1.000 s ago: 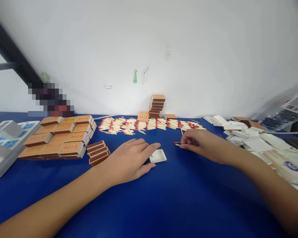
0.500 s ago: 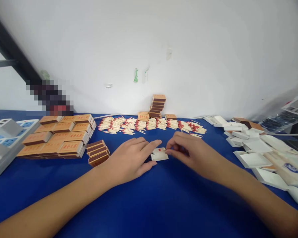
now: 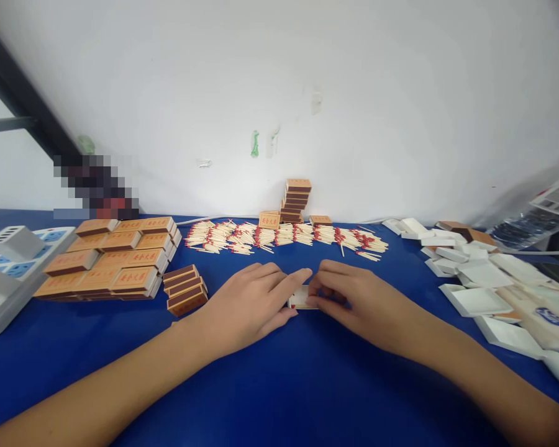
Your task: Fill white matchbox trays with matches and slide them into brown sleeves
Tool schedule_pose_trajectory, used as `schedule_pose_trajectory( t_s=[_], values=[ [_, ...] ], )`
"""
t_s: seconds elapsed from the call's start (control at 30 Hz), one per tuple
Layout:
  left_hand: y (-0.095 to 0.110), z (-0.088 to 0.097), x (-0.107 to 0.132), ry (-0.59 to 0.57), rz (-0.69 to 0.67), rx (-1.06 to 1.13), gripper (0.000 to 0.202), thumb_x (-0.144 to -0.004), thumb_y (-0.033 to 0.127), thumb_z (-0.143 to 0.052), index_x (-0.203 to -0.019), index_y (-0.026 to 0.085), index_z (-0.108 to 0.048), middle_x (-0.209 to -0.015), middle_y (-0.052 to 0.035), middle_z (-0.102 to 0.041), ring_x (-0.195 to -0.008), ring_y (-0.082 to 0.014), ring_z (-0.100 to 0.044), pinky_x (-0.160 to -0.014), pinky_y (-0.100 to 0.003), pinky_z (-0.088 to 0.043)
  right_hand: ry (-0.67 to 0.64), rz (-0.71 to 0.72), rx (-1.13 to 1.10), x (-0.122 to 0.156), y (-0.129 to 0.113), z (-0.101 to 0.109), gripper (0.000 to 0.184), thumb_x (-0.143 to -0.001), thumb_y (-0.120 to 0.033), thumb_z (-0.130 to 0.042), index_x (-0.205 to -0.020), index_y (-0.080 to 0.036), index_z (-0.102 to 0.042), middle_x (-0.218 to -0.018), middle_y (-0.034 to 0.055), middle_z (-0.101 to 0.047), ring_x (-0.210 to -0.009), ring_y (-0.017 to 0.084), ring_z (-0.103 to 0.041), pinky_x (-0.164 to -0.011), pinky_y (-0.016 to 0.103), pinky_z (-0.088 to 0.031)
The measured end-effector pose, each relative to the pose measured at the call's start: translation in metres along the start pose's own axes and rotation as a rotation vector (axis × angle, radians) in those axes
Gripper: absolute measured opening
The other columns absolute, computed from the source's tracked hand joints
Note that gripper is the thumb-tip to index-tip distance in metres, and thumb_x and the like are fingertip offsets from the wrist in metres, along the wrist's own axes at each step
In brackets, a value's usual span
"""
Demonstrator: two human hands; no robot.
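A small white matchbox tray (image 3: 300,297) lies on the blue table between both hands, a spot of red match head showing inside it. My left hand (image 3: 254,301) steadies the tray, index finger along its far side and thumb along its near side. From the right, my right hand (image 3: 349,298) reaches into the tray with thumb and fingertips pinched together. What those fingertips hold is hidden. Beyond the hands, red-tipped matches (image 3: 284,234) lie in a row of small heaps. By the left wrist stand several closed matchboxes (image 3: 185,288) on their sides.
Closed matchboxes (image 3: 116,259) are stacked at the left, beside a white power strip (image 3: 51,254). Against the wall rises a matchbox tower (image 3: 295,202). Loose white trays (image 3: 477,298) and a tissue packet (image 3: 549,316) lie at the right.
My right hand's fingertips have come down into the tray. My left index finger and thumb have shifted slightly right. The tray sits a little nearer to me, more covered by the fingers.
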State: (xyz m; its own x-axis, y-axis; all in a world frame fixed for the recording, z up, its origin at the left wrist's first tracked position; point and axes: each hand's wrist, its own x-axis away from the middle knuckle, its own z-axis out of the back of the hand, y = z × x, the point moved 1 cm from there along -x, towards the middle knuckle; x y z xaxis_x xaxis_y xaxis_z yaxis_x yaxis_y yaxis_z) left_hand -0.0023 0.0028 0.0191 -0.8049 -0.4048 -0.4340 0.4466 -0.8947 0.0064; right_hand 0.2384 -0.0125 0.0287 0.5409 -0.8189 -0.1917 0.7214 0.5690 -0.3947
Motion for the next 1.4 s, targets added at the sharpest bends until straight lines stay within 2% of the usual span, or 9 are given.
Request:
schedule_pose_trajectory(
  t_s=[0.17, 0.27, 0.37, 0.53, 0.67, 0.9, 1.0, 1.17, 1.4],
  values=[
    [-0.003, -0.002, 0.002, -0.007, 0.024, 0.001, 0.054, -0.105, 0.028, -0.068, -0.152, 0.015, -0.044, -0.108, -0.0073, -0.074, -0.098, -0.0248, -0.072, -0.091, -0.041, -0.062, 0.239, -0.301, 0.124, -0.005, 0.045, 0.025, 0.026, -0.101, -0.041, -0.058, -0.086, -0.024, -0.07, -0.079, 0.006, -0.07, -0.071, 0.022, -0.062, -0.066, 0.036, -0.043],
    [-0.003, -0.001, 0.002, -0.024, 0.033, -0.008, 0.055, -0.104, 0.029, -0.07, -0.152, 0.013, -0.045, -0.107, -0.0077, -0.074, -0.097, -0.0254, -0.073, -0.09, -0.041, -0.062, 0.243, -0.514, 0.167, -0.006, 0.074, 0.029, 0.035, -0.096, -0.052, -0.061, -0.077, -0.023, -0.067, -0.076, 0.0072, -0.072, -0.069, 0.024, -0.064, -0.064, 0.037, -0.042],
    [-0.003, -0.001, 0.002, -0.019, 0.027, -0.009, 0.056, -0.104, 0.028, -0.07, -0.152, 0.012, -0.045, -0.106, -0.0077, -0.074, -0.098, -0.0257, -0.073, -0.089, -0.041, -0.062, 0.205, -0.578, 0.129, -0.009, 0.085, 0.021, 0.04, -0.094, -0.059, -0.061, -0.077, -0.024, -0.067, -0.077, 0.0068, -0.074, -0.071, 0.024, -0.066, -0.063, 0.036, -0.043],
    [-0.003, -0.002, 0.002, -0.041, 0.019, -0.001, 0.056, -0.106, 0.03, -0.068, -0.153, 0.014, -0.044, -0.109, -0.0082, -0.074, -0.1, -0.0253, -0.073, -0.092, -0.041, -0.062, 0.23, -0.622, 0.137, -0.014, 0.086, 0.006, 0.027, -0.092, -0.046, -0.062, -0.08, -0.023, -0.066, -0.075, 0.0057, -0.073, -0.069, 0.022, -0.065, -0.06, 0.033, -0.041],
    [-0.004, -0.003, 0.002, -0.065, 0.046, -0.003, 0.055, -0.107, 0.032, -0.065, -0.154, 0.015, -0.043, -0.11, -0.0087, -0.075, -0.101, -0.026, -0.073, -0.092, -0.042, -0.062, 0.172, -0.582, 0.103, -0.011, 0.087, 0.01, 0.027, -0.096, -0.043, -0.057, -0.08, -0.023, -0.065, -0.074, 0.0052, -0.071, -0.068, 0.022, -0.063, -0.061, 0.033, -0.041],
    [-0.007, -0.002, 0.004, -0.067, 0.074, 0.004, 0.055, -0.107, 0.033, -0.064, -0.156, 0.017, -0.044, -0.112, -0.0093, -0.075, -0.103, -0.027, -0.074, -0.093, -0.044, -0.062, -0.019, -0.257, -0.006, -0.007, 0.084, 0.023, 0.03, -0.102, -0.046, -0.052, -0.086, -0.024, -0.065, -0.081, 0.005, -0.068, -0.073, 0.022, -0.058, -0.066, 0.034, -0.041],
    [-0.008, -0.002, 0.003, -0.07, 0.068, -0.002, 0.055, -0.108, 0.033, -0.064, -0.156, 0.017, -0.043, -0.114, -0.0101, -0.076, -0.103, -0.0273, -0.074, -0.093, -0.045, -0.062, -0.031, -0.234, 0.012, -0.007, 0.086, 0.023, 0.029, -0.102, -0.044, -0.052, -0.084, -0.024, -0.064, -0.081, 0.0049, -0.066, -0.075, 0.022, -0.057, -0.067, 0.034, -0.04],
    [-0.007, 0.0, 0.003, -0.058, 0.053, -0.013, 0.056, -0.107, 0.032, -0.066, -0.155, 0.015, -0.044, -0.111, -0.0094, -0.075, -0.102, -0.0276, -0.074, -0.092, -0.044, -0.062, -0.073, -0.235, -0.029, -0.007, 0.089, 0.023, 0.029, -0.1, -0.051, -0.058, -0.096, -0.024, -0.07, -0.085, 0.0044, -0.067, -0.076, 0.022, -0.058, -0.068, 0.034, -0.042],
    [-0.006, 0.002, 0.003, -0.039, 0.053, -0.009, 0.052, -0.109, 0.031, -0.061, -0.157, 0.018, -0.043, -0.112, -0.0095, -0.075, -0.103, -0.0268, -0.074, -0.093, -0.044, -0.062, -0.095, -0.292, -0.012, -0.003, 0.08, 0.022, 0.034, -0.102, -0.052, -0.051, -0.089, -0.024, -0.064, -0.09, 0.0084, -0.071, -0.078, 0.023, -0.061, -0.069, 0.036, -0.045]
  ],
)
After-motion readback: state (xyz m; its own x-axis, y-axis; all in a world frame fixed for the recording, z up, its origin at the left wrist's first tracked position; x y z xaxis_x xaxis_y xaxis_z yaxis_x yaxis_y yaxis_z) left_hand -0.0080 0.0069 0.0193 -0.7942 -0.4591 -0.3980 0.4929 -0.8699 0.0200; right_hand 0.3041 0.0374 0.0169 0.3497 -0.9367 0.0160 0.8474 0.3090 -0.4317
